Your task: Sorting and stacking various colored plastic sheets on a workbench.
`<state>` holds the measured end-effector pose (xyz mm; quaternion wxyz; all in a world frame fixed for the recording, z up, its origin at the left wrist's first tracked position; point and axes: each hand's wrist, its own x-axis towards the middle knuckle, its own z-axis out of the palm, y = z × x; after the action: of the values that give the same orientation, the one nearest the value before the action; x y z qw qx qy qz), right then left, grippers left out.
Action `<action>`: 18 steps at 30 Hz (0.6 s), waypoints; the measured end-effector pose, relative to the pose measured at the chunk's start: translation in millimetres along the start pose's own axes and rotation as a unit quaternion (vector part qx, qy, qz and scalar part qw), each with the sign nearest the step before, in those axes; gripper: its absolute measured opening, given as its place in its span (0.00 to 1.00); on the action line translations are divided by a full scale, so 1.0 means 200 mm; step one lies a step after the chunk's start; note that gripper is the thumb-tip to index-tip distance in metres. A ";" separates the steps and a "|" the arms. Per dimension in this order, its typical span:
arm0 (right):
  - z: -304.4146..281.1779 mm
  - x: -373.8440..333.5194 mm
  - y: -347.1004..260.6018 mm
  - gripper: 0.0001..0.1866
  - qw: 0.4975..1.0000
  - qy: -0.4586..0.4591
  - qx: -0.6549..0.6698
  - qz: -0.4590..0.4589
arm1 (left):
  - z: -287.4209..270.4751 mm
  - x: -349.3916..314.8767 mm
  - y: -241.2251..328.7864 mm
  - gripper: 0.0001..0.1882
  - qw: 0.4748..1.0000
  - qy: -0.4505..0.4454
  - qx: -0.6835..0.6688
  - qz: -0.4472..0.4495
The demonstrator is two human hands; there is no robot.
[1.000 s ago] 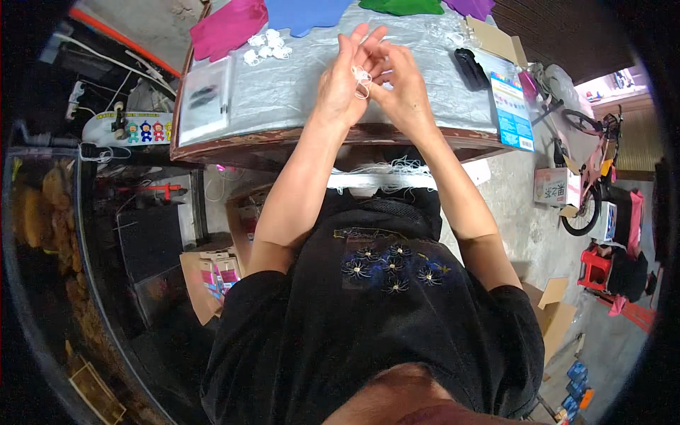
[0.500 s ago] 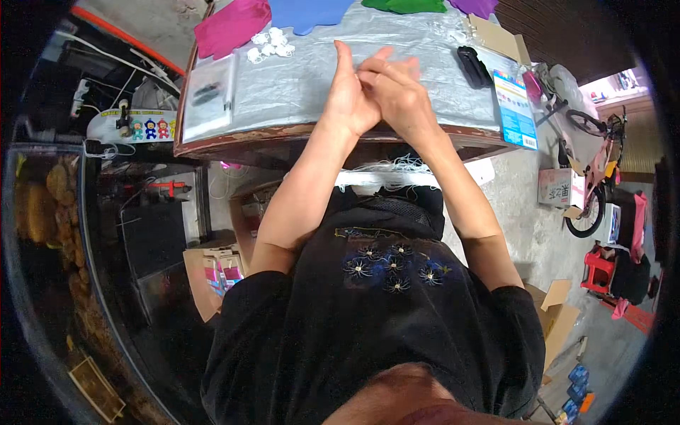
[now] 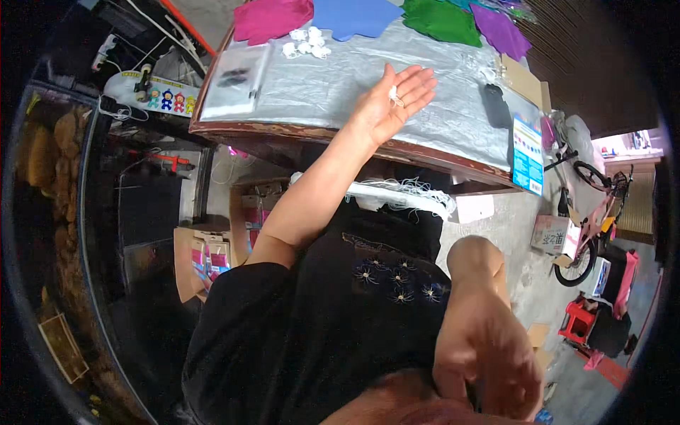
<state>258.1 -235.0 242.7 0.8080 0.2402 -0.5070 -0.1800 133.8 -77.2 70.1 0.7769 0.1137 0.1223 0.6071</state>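
The left hand (image 3: 392, 103) is stretched out over the surface (image 3: 333, 92), palm up and fingers spread flat, so its grip is open. A small white piece (image 3: 393, 94) lies loose on the palm near the base of the fingers, touching the skin but not pinched by anything. The right hand (image 3: 489, 354) is pulled back close to the face at about 5 o'clock in the view, well apart from the surface; its fingers curl inward, but whether the grip is closed on anything cannot be told from here.

The surface is covered with a silvery sheet. At 11 o'clock from the open palm sits a little heap of white pieces (image 3: 304, 42) like the one in the hand. Beyond them, along the far edge, lie coloured felt sheets: pink (image 3: 273, 18), blue (image 3: 358, 14), green (image 3: 443, 21) and purple (image 3: 499, 32). A clear plastic bag (image 3: 234, 78) lies at 9 o'clock from the hand, near the left corner. At 3 o'clock lies a dark oblong object (image 3: 496, 106), and past it a blue and white printed card (image 3: 528, 152) at the right edge. A bundle of white string (image 3: 404, 195) hangs under the front edge, above the person's lap.
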 end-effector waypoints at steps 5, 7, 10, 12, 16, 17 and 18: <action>0.03 -0.04 -0.04 0.18 0.991 0.077 0.098 -0.046 | 0.01 -0.02 0.00 0.31 1.000 -0.004 -0.008 0.005; 0.01 -0.10 -0.06 0.17 0.992 0.086 0.081 -0.044 | 0.00 -0.01 0.02 0.31 1.000 -0.008 -0.013 0.008; -0.07 -0.13 -0.04 0.18 0.984 -0.062 0.164 0.027 | 0.02 0.01 0.01 0.31 1.000 -0.013 -0.024 0.002; -0.04 -0.05 0.00 0.18 0.990 -0.035 0.140 -0.001 | 0.04 0.02 0.00 0.31 0.999 -0.030 -0.027 -0.007; 0.00 -0.06 -0.02 0.18 0.994 0.039 0.088 -0.042 | -0.01 -0.03 0.02 0.32 1.000 -0.023 -0.002 0.010; 0.00 -0.08 -0.01 0.16 0.996 0.027 0.076 -0.040 | 0.03 -0.01 0.01 0.32 1.000 -0.029 0.006 0.009; 0.00 -0.10 0.00 0.15 0.997 0.016 0.064 -0.037 | 0.06 0.00 0.01 0.32 0.999 -0.034 0.004 0.001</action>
<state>249.5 -225.2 228.1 0.7920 0.3128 -0.4951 -0.1728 136.4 -77.3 82.6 0.7793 0.1375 0.0978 0.6035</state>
